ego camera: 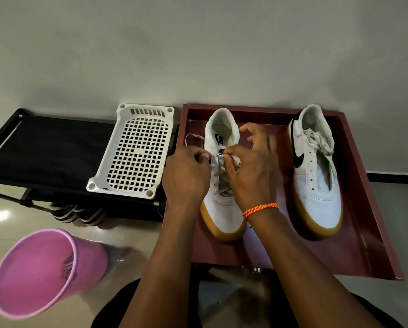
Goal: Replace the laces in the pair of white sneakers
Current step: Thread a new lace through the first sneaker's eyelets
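both sneakers sit toe-near inside a dark red tray point(375, 223), which keeps the pair together in front of the person. the left sneaker point(223, 209) is the one being worked on: its lace point(221, 183) crosses the lower eyelets and both hands meet at the upper ones. the left hand point(186, 176) has its fingers curled round one lace end, likely to keep the lacing taut, with a loop of slack trailing off to the far left of the shoe. the right hand point(252, 176) pinches the other end between thumb and forefinger at the tongue, its other fingers spread and blurred. the right sneaker point(316, 176) stands well apart, eyelets mostly bare, a lace bunched loosely near its collar, so it seems to be waiting its turn. a white perforated basket point(132, 150) lies on a black rack point(44, 150) to the left, and a pink bucket point(39, 271) sits near left.
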The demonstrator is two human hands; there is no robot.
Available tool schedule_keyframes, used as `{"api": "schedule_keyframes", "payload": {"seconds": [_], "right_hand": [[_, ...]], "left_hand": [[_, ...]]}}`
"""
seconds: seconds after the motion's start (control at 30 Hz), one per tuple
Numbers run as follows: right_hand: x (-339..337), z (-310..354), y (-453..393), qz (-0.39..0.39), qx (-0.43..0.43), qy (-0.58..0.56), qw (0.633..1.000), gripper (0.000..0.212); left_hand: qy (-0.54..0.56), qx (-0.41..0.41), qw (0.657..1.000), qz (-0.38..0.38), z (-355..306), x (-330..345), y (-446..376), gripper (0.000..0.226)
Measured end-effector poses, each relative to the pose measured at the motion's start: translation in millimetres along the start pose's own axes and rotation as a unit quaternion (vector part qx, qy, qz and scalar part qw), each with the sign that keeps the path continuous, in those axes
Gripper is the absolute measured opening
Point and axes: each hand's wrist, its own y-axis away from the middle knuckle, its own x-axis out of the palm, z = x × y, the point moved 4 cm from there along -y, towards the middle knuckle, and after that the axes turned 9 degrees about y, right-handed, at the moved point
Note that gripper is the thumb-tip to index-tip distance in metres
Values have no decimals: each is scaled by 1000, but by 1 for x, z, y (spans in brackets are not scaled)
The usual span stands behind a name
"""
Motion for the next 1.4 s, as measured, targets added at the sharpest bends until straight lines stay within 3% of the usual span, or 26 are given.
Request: {"api": "schedule_keyframes", "payload": {"seconds": [0.23, 0.4, 0.5, 0.7, 0.93, 1.3, 1.4], "right_hand": [[18, -3, 2, 18, 75, -70, 995, 5], [8, 5, 2, -26, 70, -4, 997, 8], [10, 9, 2, -11, 54, 23, 998, 8], [33, -2, 3, 29, 122, -78, 989, 6], [40, -8, 3, 56, 152, -105, 981, 12], [40, -13, 0, 100, 132, -121, 979, 11], [35, -9, -1, 135, 100, -68, 983, 12]], "left_hand": [[10, -13, 1000, 1, 1, 2, 2, 18], [8, -21, 1000, -17, 1, 1, 5, 18], [15, -25, 999, -15, 3, 2, 5, 19], [34, -35, 999, -8, 6, 1, 4, 18], [54, -32, 998, 15, 11, 2, 0, 22], [20, -16, 1000, 10, 11, 5, 1, 16], [-7, -10, 1000, -22, 5, 4, 5, 5]]}}
